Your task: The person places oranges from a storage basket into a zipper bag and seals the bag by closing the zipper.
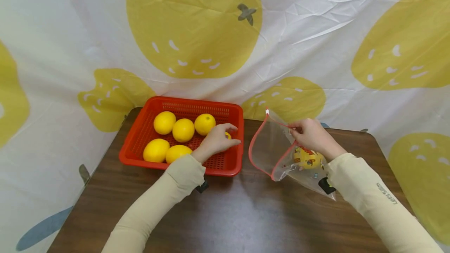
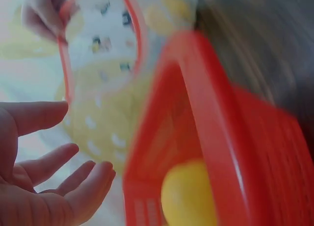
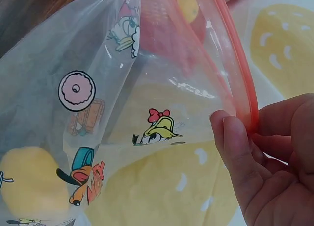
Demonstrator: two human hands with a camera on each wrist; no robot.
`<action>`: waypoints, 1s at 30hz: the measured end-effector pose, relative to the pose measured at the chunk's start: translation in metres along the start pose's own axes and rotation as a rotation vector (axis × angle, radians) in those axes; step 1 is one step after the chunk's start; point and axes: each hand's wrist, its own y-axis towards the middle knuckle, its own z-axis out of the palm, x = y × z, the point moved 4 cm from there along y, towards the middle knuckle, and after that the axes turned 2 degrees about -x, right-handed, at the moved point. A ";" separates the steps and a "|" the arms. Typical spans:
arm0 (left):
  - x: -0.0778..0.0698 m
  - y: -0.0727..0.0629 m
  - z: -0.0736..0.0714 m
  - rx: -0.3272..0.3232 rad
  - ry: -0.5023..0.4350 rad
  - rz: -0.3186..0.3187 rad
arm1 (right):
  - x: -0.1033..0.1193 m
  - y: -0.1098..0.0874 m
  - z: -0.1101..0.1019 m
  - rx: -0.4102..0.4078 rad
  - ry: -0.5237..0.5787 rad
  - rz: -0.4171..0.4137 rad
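Two sleeves (image 1: 151,206) are stretched over the table (image 1: 246,221). A clear bag (image 1: 272,139) is pinched by the right hand (image 1: 311,134), mouth gaping. One yellow fruit (image 1: 310,158) is bagged already; six are left in the red basket (image 1: 218,172), left hand (image 1: 217,139) spread wide near one, nothing gripped.

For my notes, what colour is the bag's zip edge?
Coral-red zip edge, clearest in the right wrist view.

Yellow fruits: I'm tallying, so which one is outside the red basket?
The yellow fruit inside the clear bag whose rim the right hand pinches; the others visible all lie in the red basket.
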 end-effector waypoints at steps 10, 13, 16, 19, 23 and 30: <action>0.049 -0.008 -0.051 -0.065 0.123 -0.149 | 0.000 0.000 0.001 0.036 0.033 0.034; 0.061 -0.010 -0.064 -0.087 0.165 -0.170 | 0.001 0.000 0.001 0.042 0.042 0.039; 0.069 -0.015 -0.073 -0.094 0.210 -0.187 | 0.002 0.000 0.001 0.039 0.035 0.035; 0.078 -0.018 -0.077 -0.082 0.261 -0.209 | 0.002 0.000 0.000 0.029 0.022 0.027; 0.089 -0.022 -0.079 -0.079 0.304 -0.237 | 0.003 0.000 -0.001 0.011 0.007 0.001; 0.101 -0.027 -0.074 -0.009 0.311 -0.287 | 0.002 -0.001 -0.001 -0.009 -0.004 -0.026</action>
